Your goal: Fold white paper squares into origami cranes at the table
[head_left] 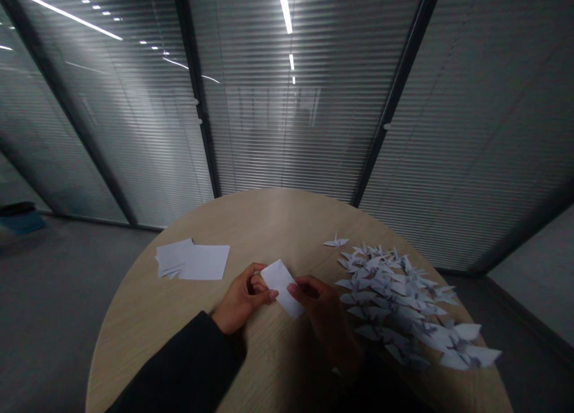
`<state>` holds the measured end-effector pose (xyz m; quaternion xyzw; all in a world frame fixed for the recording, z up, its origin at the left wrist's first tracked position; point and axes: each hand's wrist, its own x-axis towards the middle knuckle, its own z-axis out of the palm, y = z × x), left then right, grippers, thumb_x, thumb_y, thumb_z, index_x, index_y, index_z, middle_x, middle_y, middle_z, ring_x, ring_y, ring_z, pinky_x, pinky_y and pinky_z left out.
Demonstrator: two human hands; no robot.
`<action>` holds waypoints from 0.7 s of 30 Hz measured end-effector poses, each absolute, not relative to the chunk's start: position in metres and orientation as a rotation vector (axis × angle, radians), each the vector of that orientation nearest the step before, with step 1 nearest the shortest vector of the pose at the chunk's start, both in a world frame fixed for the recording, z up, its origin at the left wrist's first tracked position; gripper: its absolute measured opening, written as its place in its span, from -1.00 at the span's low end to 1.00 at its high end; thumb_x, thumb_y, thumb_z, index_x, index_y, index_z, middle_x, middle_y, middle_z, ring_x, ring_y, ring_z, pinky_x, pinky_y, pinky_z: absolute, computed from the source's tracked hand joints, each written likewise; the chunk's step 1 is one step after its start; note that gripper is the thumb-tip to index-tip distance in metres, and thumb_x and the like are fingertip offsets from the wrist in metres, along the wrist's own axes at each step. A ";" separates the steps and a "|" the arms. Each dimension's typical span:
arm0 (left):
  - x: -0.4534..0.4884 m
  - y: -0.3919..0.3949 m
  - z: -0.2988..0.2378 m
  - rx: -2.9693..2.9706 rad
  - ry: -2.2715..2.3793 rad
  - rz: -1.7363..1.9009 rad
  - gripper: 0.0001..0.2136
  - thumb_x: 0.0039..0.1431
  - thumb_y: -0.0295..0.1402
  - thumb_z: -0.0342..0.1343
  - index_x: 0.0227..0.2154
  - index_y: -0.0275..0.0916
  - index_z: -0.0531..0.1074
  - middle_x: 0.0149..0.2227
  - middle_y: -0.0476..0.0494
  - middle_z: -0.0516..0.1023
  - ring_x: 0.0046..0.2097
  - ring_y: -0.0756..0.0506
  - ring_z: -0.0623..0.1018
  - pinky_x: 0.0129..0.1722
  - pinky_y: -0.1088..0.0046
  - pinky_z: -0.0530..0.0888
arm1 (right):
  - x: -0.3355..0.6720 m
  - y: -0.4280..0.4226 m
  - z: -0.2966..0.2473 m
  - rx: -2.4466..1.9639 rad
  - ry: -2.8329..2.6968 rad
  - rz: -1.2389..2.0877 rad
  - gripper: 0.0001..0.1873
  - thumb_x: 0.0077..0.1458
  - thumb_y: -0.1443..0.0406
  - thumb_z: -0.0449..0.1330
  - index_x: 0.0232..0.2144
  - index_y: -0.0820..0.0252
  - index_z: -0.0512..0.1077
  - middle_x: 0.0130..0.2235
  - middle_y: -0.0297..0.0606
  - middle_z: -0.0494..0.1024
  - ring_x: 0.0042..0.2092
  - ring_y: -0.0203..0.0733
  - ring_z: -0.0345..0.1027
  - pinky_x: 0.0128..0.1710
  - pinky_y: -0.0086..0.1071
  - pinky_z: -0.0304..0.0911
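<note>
A small folded piece of white paper (pixel 280 281) is held tilted above the front middle of the table. My left hand (pixel 242 296) pinches its left edge between thumb and fingers. On the opposite edge, my right hand (pixel 320 302) grips it with the thumb on top; the fingers behind the paper are partly hidden. Many folded paper cranes (pixel 399 293) lie crowded together to the right of my right hand. One single paper crane (pixel 336 242) sits a little apart at the back of that group.
Loose white paper sheets (pixel 206 262) lie overlapping on the left of the round wooden table (pixel 278 213). Beyond the table's far edge stands a glass partition with blinds (pixel 287 138). A blue bin (pixel 21 219) is on the floor at far left.
</note>
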<state>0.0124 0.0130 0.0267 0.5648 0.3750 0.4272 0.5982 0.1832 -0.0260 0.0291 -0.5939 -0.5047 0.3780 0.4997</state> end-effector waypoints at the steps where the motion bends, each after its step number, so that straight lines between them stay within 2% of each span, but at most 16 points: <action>1: 0.012 0.013 0.027 1.313 0.862 1.001 -0.58 -0.19 -0.28 0.41 -0.27 -0.26 0.39 -0.56 0.11 0.41 -0.51 0.03 0.40 -0.44 0.50 0.32 | 0.183 -0.026 0.029 -1.430 -1.224 0.921 -0.71 -0.13 0.06 0.24 -0.47 0.16 0.55 -0.46 -0.27 0.63 -0.40 -0.12 0.46 -0.41 -0.36 0.26; 4: 0.011 0.013 0.028 1.360 0.843 1.018 -0.66 -0.14 -0.17 0.39 -0.40 -0.27 0.43 -0.56 0.05 0.45 -0.49 0.00 0.44 -0.40 0.45 0.36 | 0.183 -0.025 0.028 -1.405 -1.223 0.931 -0.72 -0.14 0.07 0.25 -0.48 0.15 0.55 -0.45 -0.28 0.64 -0.41 -0.13 0.46 -0.42 -0.37 0.26; 7: 0.010 0.014 0.029 1.399 0.853 1.007 -0.65 -0.09 -0.06 0.34 -0.51 -0.26 0.42 -0.59 0.00 0.48 -0.50 -0.02 0.45 -0.38 0.40 0.39 | 0.183 -0.023 0.024 -1.398 -1.221 0.934 -0.71 -0.15 0.06 0.26 -0.49 0.16 0.54 -0.46 -0.27 0.63 -0.42 -0.13 0.44 -0.44 -0.37 0.26; 13: 0.012 0.013 0.031 1.396 0.915 1.055 -0.57 -0.06 0.09 0.25 -0.56 -0.24 0.41 -0.60 -0.03 0.49 -0.49 -0.07 0.50 -0.37 0.36 0.46 | 0.184 -0.022 0.020 -1.381 -1.224 0.981 -0.72 -0.14 0.07 0.27 -0.48 0.17 0.53 -0.49 -0.30 0.59 -0.43 -0.17 0.41 -0.45 -0.39 0.22; 21: 0.011 0.008 0.032 1.574 1.089 1.206 -0.56 0.13 0.05 0.06 -0.65 -0.20 0.33 -0.65 0.02 0.35 -0.53 -0.05 0.39 -0.47 0.43 0.33 | 0.175 -0.024 0.014 -1.297 -1.210 1.118 -0.78 -0.16 0.13 0.28 -0.51 0.16 0.48 -0.52 -0.35 0.57 -0.47 -0.22 0.40 -0.47 -0.41 0.23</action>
